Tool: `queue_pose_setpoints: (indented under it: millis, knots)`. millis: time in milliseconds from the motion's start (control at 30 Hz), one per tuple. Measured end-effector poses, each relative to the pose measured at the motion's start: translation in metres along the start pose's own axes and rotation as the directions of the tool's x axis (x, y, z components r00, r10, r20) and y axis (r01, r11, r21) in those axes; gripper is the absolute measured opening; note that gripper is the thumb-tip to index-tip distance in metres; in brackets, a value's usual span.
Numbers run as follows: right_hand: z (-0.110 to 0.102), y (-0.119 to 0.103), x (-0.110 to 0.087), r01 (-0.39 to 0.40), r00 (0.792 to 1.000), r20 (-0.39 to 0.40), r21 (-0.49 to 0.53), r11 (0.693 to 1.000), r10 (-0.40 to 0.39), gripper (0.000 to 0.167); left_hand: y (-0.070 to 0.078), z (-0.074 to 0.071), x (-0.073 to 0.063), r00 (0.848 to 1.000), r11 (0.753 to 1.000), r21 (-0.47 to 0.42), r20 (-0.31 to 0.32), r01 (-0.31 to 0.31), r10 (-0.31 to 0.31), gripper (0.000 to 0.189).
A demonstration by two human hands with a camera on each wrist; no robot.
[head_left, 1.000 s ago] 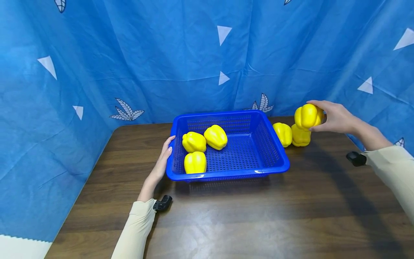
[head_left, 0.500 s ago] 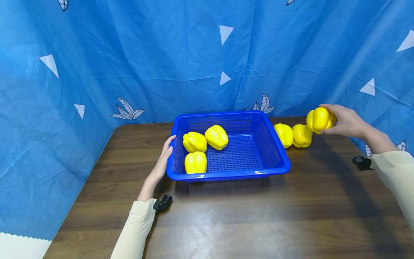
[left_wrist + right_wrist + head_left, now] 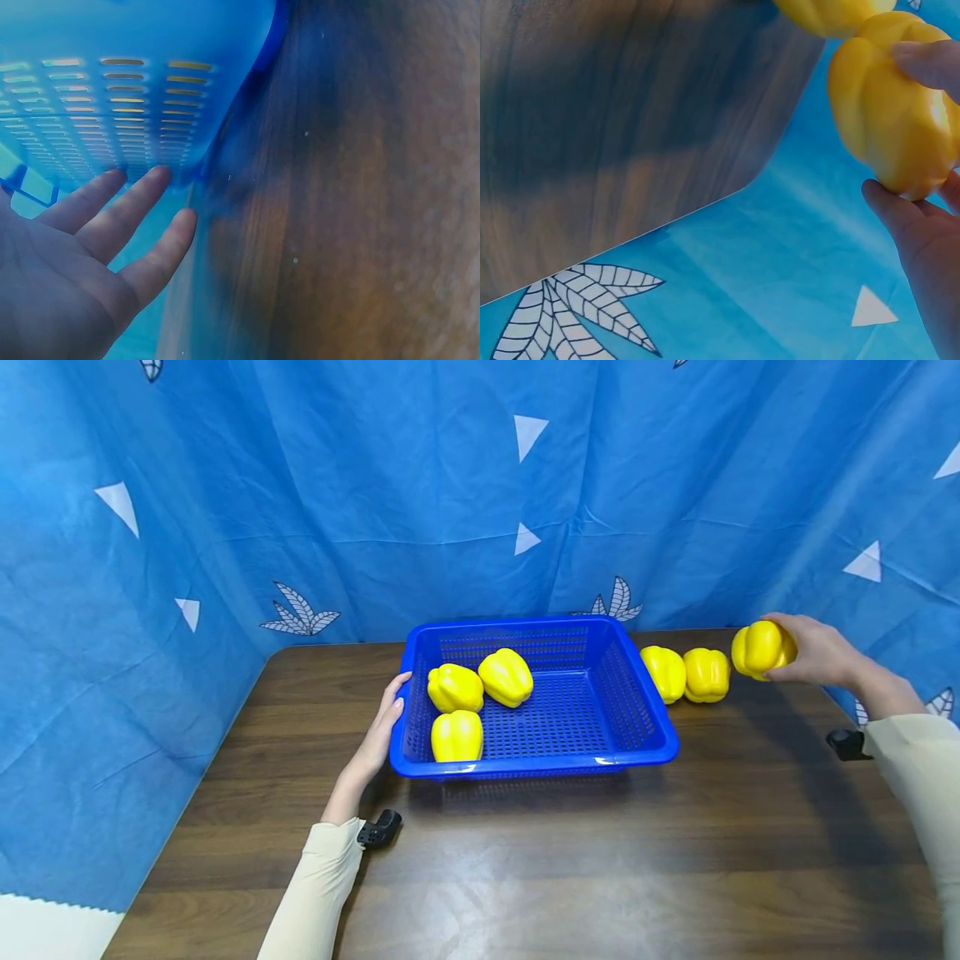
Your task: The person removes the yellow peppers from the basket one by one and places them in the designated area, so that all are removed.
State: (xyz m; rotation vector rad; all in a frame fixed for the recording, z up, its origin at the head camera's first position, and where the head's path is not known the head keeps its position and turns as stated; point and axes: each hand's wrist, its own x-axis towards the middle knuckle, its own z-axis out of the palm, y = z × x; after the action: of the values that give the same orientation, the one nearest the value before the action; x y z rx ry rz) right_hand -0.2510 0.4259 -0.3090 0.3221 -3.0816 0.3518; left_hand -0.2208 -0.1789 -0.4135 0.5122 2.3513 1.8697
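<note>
A blue plastic basket (image 3: 532, 765) stands on the table, with three yellow bell peppers (image 3: 455, 687) in its left part. My left hand (image 3: 375, 739) touches the basket's left end; in the left wrist view its fairly straight fingers (image 3: 124, 217) lie by the slotted outer wall. At the table's back right, my right hand (image 3: 813, 652) grips another yellow bell pepper (image 3: 759, 649) between thumb and fingers. That pepper fills the right side of the right wrist view. Just left of it, two more yellow bell peppers (image 3: 705, 675) sit side by side, right of the basket.
The brown wooden table (image 3: 525, 860) ends at a blue curtain (image 3: 420, 510) printed with leaves and white triangles, which hangs behind and along the sides. Each sleeve carries a black wrist device (image 3: 381, 829).
My right hand has moved right and slightly down with its bell pepper, from above the loose peppers to beside them. The left hand has stayed at the basket's left end.
</note>
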Motion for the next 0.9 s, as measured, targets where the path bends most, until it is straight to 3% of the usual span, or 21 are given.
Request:
queue_pose_setpoints:
  millis: [900]
  knots:
    - [0.030,0.029,0.008,-0.046,0.985,0.163,-0.046,0.998,0.053,0.084,-0.001,0.001,0.000,1.000,1.000,0.005,-0.007,0.011,-0.011,0.051]
